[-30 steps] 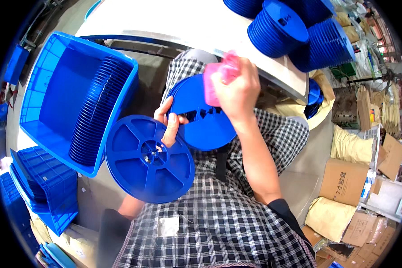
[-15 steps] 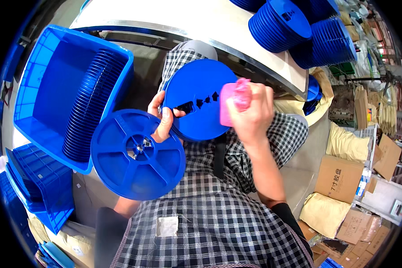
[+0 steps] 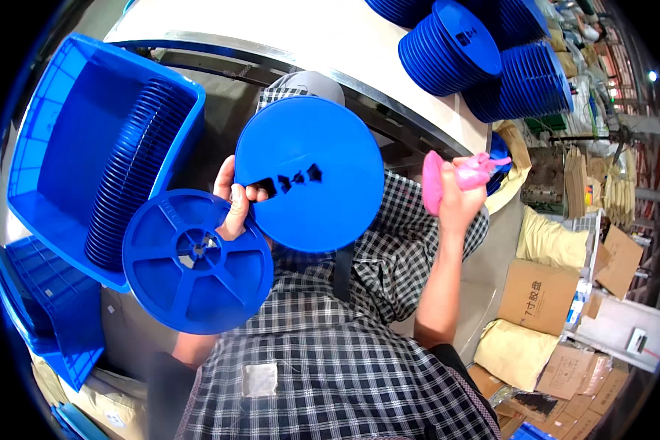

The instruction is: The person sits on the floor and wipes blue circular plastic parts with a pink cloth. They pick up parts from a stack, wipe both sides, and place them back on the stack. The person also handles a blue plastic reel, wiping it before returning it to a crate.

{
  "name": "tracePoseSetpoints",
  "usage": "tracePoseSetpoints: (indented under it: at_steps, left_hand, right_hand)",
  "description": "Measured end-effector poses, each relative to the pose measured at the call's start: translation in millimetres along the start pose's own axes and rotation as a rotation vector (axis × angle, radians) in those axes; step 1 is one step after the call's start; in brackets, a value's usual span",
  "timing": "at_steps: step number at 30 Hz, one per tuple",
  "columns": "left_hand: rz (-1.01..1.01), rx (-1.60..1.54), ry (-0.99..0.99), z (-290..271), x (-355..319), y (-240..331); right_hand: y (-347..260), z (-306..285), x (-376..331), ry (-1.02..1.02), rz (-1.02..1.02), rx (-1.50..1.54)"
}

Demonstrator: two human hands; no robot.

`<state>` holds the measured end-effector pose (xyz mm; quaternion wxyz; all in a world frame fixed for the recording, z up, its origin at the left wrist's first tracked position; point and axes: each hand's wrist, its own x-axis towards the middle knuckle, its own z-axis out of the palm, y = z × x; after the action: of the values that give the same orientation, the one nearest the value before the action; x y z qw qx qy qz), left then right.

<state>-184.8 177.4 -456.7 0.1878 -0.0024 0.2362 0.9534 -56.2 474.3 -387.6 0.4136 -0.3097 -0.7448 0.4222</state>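
My left hand (image 3: 232, 209) grips the left edge of a smooth round blue plastic disc (image 3: 312, 213), its fingertips showing through a cutout. A row of small cutouts crosses the disc's face. A second blue disc (image 3: 220, 286), with raised spokes and a hub with openings, covers my left wrist below the thumb; how it is held there is hidden. Off to the right and apart from the discs, my right hand (image 3: 458, 198) is closed around a pink bundle (image 3: 431, 183) with a flat, rounded face and a twisted, wrinkled tail.
At left, a blue plastic bin (image 3: 62, 161) holds a row of blue discs (image 3: 136, 176). Another blue crate (image 3: 59, 301) stands below it. Stacks of blue discs (image 3: 440, 55) rest on the white table (image 3: 293, 26) ahead. Cardboard boxes (image 3: 539, 297) and yellowish sacks (image 3: 517, 356) lie at right.
My right hand has lifted the pink bundle off the smooth disc and moved it right. The smooth disc now faces me more fully. Both discs have shifted slightly left in view.
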Motion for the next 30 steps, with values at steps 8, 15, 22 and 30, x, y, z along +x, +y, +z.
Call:
tracePoseSetpoints:
  at_steps: [8, 15, 22, 30]
  left_hand:
    - [-0.035, 0.081, 0.002, 4.1, -2.1, 4.7]
    - [-0.043, 0.080, -0.010, 6.1, -1.2, 5.2]
    - [-0.126, 0.080, 0.040, 15.7, -6.9, 15.3]
    - [-0.205, 0.303, 0.037, 17.0, -14.0, 26.9]
  right_hand:
    - [-78.7, -4.3, -30.8, -0.632, 0.273, 0.600]
    - [-99.0, 2.5, -44.7, -0.750, 0.307, 0.558]
    - [-93.9, -1.2, -50.9, -0.764, 0.307, 0.610]
    - [-84.3, -2.2, -56.4, -0.702, 0.289, 0.776]
